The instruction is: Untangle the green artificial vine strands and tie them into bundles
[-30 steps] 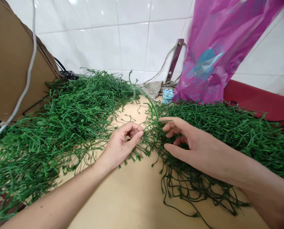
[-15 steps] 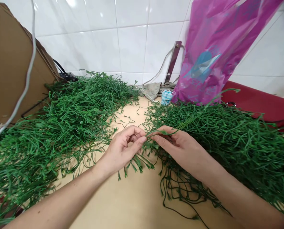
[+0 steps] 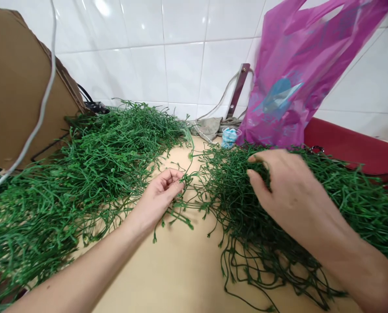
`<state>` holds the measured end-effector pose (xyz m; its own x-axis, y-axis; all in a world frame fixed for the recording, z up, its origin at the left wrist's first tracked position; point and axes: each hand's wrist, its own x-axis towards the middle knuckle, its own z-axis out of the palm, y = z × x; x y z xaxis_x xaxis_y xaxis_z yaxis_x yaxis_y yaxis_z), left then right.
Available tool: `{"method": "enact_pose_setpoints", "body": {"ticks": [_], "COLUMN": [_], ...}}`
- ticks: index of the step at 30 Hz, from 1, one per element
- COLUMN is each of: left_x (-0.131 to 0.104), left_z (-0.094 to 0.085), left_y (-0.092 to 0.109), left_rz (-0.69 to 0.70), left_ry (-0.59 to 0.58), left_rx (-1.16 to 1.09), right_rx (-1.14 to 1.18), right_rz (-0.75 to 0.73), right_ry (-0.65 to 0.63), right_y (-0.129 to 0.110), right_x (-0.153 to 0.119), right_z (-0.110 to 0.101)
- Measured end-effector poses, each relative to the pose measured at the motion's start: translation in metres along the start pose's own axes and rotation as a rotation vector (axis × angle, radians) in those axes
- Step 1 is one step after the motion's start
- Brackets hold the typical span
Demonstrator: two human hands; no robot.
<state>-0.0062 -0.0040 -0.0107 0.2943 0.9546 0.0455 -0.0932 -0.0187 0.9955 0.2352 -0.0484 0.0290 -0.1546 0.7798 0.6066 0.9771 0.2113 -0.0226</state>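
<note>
Pinched between the thumb and fingers of my left hand (image 3: 166, 189) are thin green plastic plant stems (image 3: 187, 178), with small forked tips hanging below the hand. My right hand (image 3: 285, 191) is raised over the right-hand heap of green stems (image 3: 239, 187), thumb and fingers apart, with nothing seen between them. It is slightly blurred. On the left lies another big heap of the same stems (image 3: 99, 161), just beyond my left hand.
A cardboard box (image 3: 14, 87) and a white cable (image 3: 45, 100) stand at the left. Against the tiled wall (image 3: 184, 65) are a purple plastic bag (image 3: 288, 74), a small cup with blue-and-white contents (image 3: 229, 137), a grey cloth (image 3: 208, 127) and a red case (image 3: 346, 141).
My right hand has let go of the stems near my left hand and moved right and up, opening over the right heap. My left hand keeps its pinch and has shifted slightly left.
</note>
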Motion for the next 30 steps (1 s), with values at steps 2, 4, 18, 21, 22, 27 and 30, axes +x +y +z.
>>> {"method": "enact_pose_setpoints", "body": {"ticks": [2,4,18,21,22,27,30], "left_x": [0.001,0.001,-0.007,-0.006,-0.007,-0.005,-0.005], "left_z": [0.001,0.002,0.009,0.007,0.006,0.002,0.003], "left_y": [-0.005,-0.007,-0.010,-0.010,-0.009,-0.004,-0.006], "left_rz": [0.007,0.019,-0.025,0.008,0.014,0.021,0.043], "left_ry": [-0.005,-0.039,-0.267,-0.235,-0.219,-0.128,-0.149], "left_rx": [-0.039,-0.051,-0.012,0.040,0.080,0.216,0.184], "right_rx": [-0.056,0.019,0.862,0.896,0.864,0.801,0.967], "right_rz": [0.037,0.015,0.187,0.221,0.195,0.172,0.260], "right_ry": [0.111,0.150,-0.240,-0.296,-0.271,-0.251,-0.321], "right_y": [0.002,-0.006,-0.049,-0.047,-0.046,-0.045,-0.049], "right_x": [-0.001,-0.001,-0.014,-0.013,-0.013,-0.011,-0.010], "right_z": [-0.001,-0.003,0.027,0.027,0.027,0.023,0.024]}}
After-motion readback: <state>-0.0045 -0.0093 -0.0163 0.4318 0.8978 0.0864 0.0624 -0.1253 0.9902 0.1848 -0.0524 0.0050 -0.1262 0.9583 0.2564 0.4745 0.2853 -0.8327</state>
